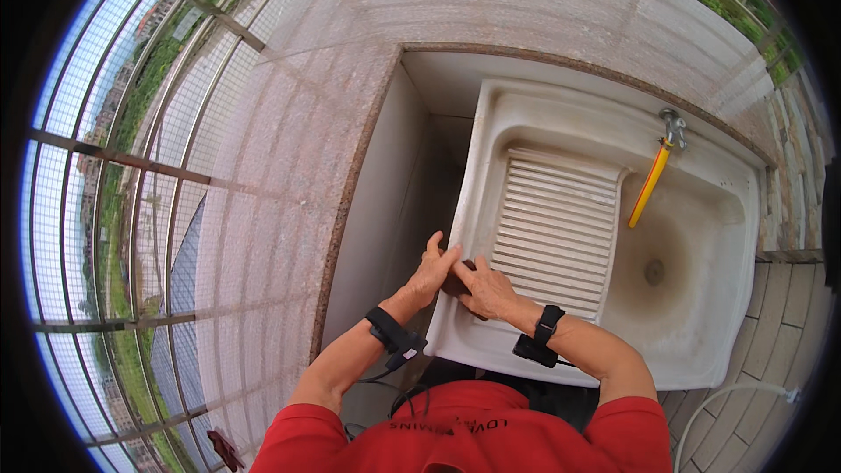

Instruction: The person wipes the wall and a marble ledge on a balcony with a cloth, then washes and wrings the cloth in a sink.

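Note:
Both hands meet over the left rim of a white ceramic laundry sink (483, 144). A small dark brown object (453, 286) shows between them, mostly covered; I cannot tell what it is. My right hand (489, 290) has its fingers bent over this object. Close against it, my left hand (430, 272) has its thumb raised and fingertips touching near the right fingers; its grip is hidden. Beside my right hand lies the sink's ribbed washboard (555, 230). Each wrist wears a black strap with a small device.
A metal tap (671, 125) with a yellow hose (647, 190) hangs over the stained basin and its drain (654, 272). A stone-edged ledge (368, 164) wraps the sink's left and back. Barred railing (131, 171) stands at left. A clear hose (709, 401) lies on the right floor.

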Motion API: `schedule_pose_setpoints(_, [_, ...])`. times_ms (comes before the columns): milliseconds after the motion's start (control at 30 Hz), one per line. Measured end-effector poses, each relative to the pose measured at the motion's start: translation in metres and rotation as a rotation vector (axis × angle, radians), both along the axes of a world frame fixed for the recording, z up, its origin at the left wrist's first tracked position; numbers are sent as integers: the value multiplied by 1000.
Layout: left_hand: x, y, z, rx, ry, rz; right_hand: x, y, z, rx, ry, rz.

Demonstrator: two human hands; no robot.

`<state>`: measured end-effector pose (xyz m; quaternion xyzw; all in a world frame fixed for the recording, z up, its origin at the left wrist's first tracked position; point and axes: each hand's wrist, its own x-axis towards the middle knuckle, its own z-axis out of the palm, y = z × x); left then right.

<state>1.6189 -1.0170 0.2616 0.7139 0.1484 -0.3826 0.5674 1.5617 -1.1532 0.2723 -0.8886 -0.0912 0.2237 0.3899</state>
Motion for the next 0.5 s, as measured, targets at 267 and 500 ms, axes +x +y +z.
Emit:
schedule_pose_setpoints(267, [-33,38,28,169,-122,-6,-23,19,3,-86,-301,205])
schedule_pose_setpoints(500, [-49,55,68,-22,-62,-246,-36,16,-4,54,-121,704])
